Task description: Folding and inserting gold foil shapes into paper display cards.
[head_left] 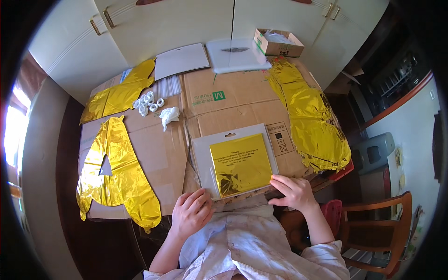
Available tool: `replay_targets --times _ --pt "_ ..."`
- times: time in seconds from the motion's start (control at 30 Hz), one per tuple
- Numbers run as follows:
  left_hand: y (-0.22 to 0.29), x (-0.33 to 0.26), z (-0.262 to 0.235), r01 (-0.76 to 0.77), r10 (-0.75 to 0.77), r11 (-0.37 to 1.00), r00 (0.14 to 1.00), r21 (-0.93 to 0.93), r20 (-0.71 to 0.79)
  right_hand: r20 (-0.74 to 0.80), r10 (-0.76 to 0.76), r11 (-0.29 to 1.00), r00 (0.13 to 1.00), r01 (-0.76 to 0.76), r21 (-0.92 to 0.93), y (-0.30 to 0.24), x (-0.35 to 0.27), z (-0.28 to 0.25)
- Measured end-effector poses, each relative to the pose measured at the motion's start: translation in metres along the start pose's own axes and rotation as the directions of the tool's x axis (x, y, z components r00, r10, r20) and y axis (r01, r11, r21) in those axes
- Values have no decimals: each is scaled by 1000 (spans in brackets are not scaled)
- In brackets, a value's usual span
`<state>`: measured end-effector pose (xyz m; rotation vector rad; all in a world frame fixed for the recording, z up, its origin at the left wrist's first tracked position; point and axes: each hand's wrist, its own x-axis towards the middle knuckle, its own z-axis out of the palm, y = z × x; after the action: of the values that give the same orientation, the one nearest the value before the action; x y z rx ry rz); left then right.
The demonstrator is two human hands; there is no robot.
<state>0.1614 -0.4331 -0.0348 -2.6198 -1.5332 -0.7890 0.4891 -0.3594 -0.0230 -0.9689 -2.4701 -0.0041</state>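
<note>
Brown cardboard (233,113) is the working surface. Directly on it lie gold foils (126,161) at both sides, one flat package (242,163), small white rings (148,99) and one crumpled tissue (169,116).

Cabinet doors (186,28), pale cream: well beyond the left hand (191,212) and the right hand (295,192); fitted with brass-coloured handles (108,17).
Window (14,119), brightly lit: far out to the left of the left hand.
Chair, wooden (405,205), brown, open-backed: right of the right hand, well apart.
Chair, plastic (374,151), grey-blue: farther off, right of and beyond the right hand.
Plastic article (332,212), pinkish red, partly hidden: near the right hand, on its right.
Wall (401,126), whitish: far right of the right hand.
</note>
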Motion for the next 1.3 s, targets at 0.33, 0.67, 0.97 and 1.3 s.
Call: replay_targets --times 0.33,0.67,0.97,1.3 --pt "10 0 7 28 -26 999 993 15 -112 5 -14 998 1000 15 -54 6 -23 16" --pt "17 -6 19 161 -166 986 965 -42 -201 -244 97 995 965 -86 57 3 -26 38" --pt "24 5 18 286 -301 953 932 -102 -204 -319 210 977 924 -183 112 -7 -19 45" --pt "25 8 27 385 -382 922 896 -34 -227 -312 297 954 903 -295 54 -19 -12 51"
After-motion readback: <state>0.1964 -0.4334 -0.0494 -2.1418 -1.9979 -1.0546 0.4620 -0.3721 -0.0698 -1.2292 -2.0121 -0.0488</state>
